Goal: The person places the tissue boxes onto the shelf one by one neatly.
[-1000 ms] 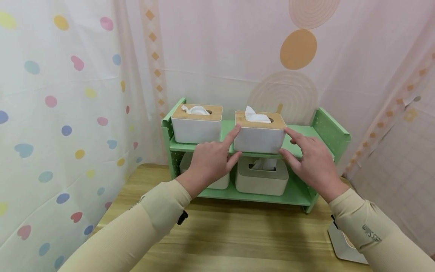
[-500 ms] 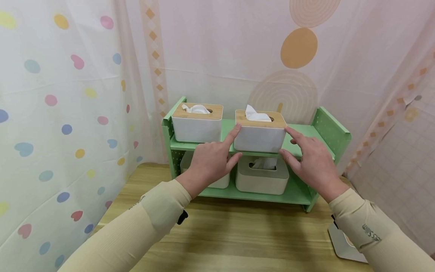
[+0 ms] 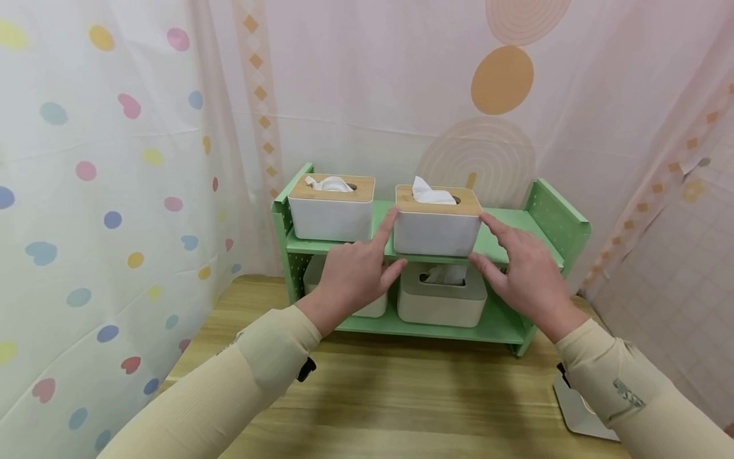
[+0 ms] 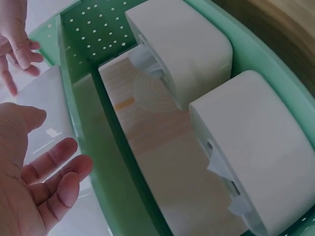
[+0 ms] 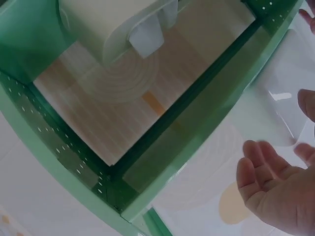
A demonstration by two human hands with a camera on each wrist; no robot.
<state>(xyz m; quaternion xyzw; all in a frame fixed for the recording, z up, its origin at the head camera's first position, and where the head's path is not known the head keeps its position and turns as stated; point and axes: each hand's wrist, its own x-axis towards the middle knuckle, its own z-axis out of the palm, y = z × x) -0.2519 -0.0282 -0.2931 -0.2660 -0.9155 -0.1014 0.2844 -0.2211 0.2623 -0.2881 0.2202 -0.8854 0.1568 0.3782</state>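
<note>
A white tissue box (image 3: 434, 234) with a wooden lid and a tissue poking out stands upright on the upper level of a green shelf (image 3: 507, 236). At its left side is my left hand (image 3: 354, 273), index finger extended by the top corner and thumb held apart lower down. My right hand (image 3: 526, 274) is on the other side, its index fingertip at the top right corner. Whether either fingertip touches the box I cannot tell. Both wrist views show the left fingers (image 4: 51, 169) and right fingers (image 5: 258, 162) loosely spread, gripping nothing.
Another wooden-lidded tissue box (image 3: 331, 220) stands at the upper left. Below are a beige tissue box (image 3: 443, 306) and a second one (image 3: 373, 308) partly behind my left hand. Another box (image 3: 585, 414) lies on the wooden table (image 3: 413, 395), partly under my right sleeve.
My left index finger has shifted slightly left, from over the box's front corner to its side edge. The right hand and the boxes look almost unchanged.
</note>
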